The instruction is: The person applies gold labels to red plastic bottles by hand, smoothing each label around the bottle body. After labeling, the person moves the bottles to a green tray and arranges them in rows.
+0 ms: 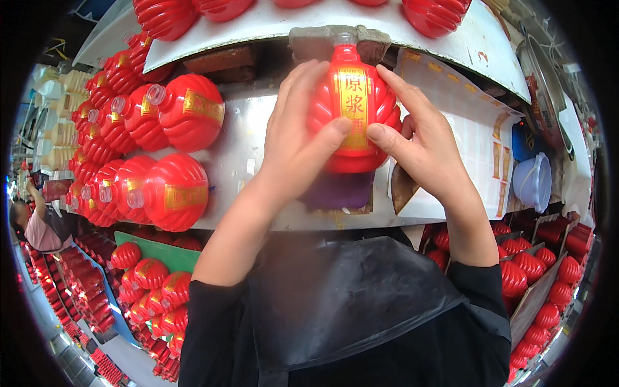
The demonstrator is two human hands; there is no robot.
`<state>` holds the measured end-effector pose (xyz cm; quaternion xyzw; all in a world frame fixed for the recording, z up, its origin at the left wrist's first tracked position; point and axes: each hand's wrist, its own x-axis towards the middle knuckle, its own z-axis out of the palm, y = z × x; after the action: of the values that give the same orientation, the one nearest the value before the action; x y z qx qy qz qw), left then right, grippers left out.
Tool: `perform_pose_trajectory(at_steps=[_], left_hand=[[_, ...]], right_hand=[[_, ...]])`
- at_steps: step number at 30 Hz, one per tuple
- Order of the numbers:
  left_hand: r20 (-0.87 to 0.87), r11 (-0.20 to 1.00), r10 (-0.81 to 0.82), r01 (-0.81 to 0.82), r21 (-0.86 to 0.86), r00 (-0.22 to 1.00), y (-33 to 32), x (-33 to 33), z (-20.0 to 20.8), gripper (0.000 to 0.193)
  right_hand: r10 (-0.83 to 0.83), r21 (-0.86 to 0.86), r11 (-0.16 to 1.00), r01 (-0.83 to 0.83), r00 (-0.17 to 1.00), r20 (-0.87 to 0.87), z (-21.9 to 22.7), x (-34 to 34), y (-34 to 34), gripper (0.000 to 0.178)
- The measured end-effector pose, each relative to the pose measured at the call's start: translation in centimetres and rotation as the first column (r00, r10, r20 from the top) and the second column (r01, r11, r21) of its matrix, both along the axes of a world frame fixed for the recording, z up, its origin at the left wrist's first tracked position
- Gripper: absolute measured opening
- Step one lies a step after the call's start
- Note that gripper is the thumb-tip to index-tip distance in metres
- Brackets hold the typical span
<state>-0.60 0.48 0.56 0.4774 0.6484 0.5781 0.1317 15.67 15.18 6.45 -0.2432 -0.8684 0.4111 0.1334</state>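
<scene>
A red ribbed plastic bottle (382, 103) with a clear neck lies on its side in front of me. Down its upper face runs a gold and red label (353, 90). My left hand (293, 138) cups its left side, while my right hand (432, 142) holds the right side. Both thumbs press on the label's lower part. The neck points away from me and rests at a grey cloth pad (309, 44). Beneath the bottle's near end shows a purple support (342, 192). A white backing sheet (445, 97) bearing gold labels lies just beyond my right hand.
Several red bottles (187, 116) lie in rows at the left of the metal table (248, 129). A white shelf (271, 22) with more bottles spans the far side. At right hangs or stands a pale blue bucket (533, 182). Crates of bottles (529, 264) flank me; another person (45, 226) is far left.
</scene>
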Motion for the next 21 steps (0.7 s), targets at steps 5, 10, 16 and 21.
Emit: perform_pose_trajectory(at_steps=[5, 10, 16, 21], left_hand=[[-0.027, 0.999, 0.043, -0.043, 0.006, 0.999, 0.29, 0.27, -0.09, 0.078], [-0.055, 0.999, 0.054, -0.054, 0.006, 0.997, 0.27, 0.33, -0.11, 0.079], [0.071, 1.0, 0.013, -0.014, 0.007, 0.997, 0.15, -0.01, -0.27, 0.075], [0.161, 1.0, -0.012, 0.009, 0.016, 0.987, -0.06, -0.05, -0.4, 0.072]], right_hand=[[0.016, 0.158, 0.987, -0.008, 0.998, -0.053, -0.76, -0.56, -0.26, 0.076], [0.02, 0.146, 0.989, -0.015, 0.999, -0.038, -0.9, -0.32, -0.26, 0.078], [0.044, 0.118, 0.992, -0.041, 0.999, -0.017, -0.76, -0.07, 0.27, 0.079], [0.069, 0.018, 0.998, -0.068, 0.995, -0.069, -0.71, -0.24, 0.58, 0.078]])
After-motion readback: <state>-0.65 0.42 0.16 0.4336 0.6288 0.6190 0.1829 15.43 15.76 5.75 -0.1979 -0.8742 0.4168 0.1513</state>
